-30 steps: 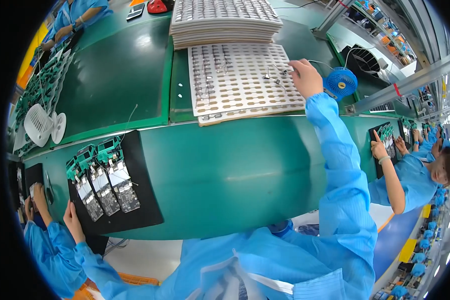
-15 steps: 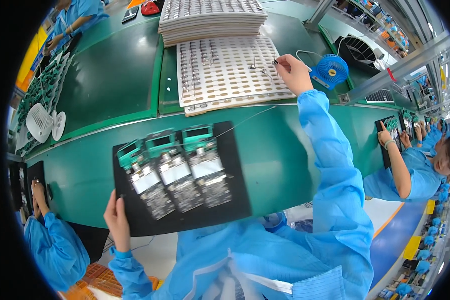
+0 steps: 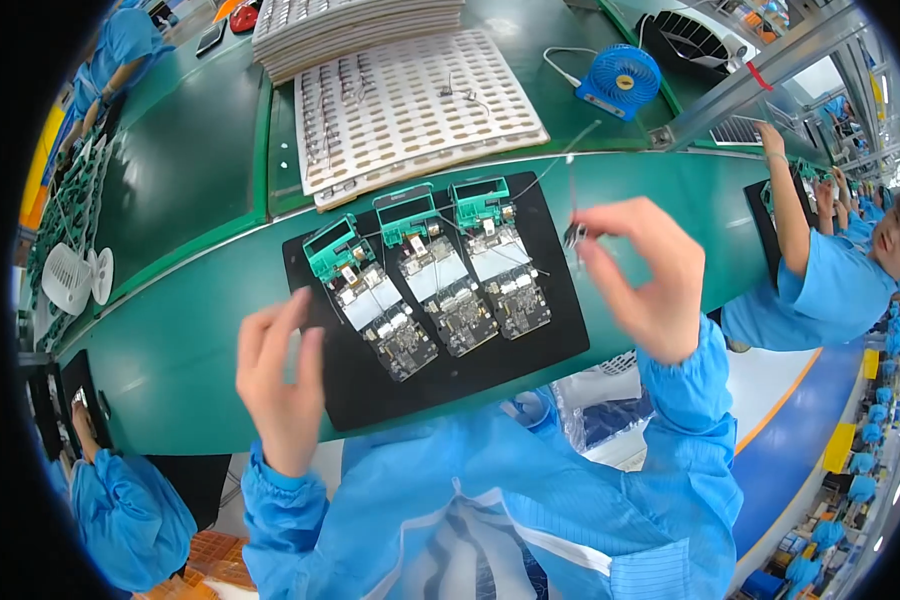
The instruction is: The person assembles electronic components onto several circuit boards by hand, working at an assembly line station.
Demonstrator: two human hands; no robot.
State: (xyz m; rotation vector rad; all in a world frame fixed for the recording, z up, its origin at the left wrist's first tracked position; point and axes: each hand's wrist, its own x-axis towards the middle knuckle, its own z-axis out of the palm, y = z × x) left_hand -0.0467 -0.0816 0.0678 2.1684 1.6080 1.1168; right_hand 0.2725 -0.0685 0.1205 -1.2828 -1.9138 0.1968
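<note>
My right hand (image 3: 650, 275) pinches a small dark part with thin wires (image 3: 574, 236) between thumb and fingertips, just off the right edge of a black mat (image 3: 565, 335). On that mat lie three circuit boards (image 3: 460, 318) side by side, each with a green plastic frame (image 3: 406, 215) at its far end and a white patch in the middle. Thin wires cross the boards. My left hand (image 3: 282, 385) hovers by the mat's left edge, fingers apart and holding nothing.
Beyond the mat lies a white slotted tray (image 3: 420, 120) with small wired parts, beside a stack of similar trays (image 3: 350, 40). A blue fan (image 3: 622, 82) stands at the far right, a white fan (image 3: 68, 272) at left. Co-workers (image 3: 840, 290) sit on both sides.
My right hand has come back from the tray to the mat with a small wired part. My left hand has let go of the mat, which now lies farther right and away from me.
</note>
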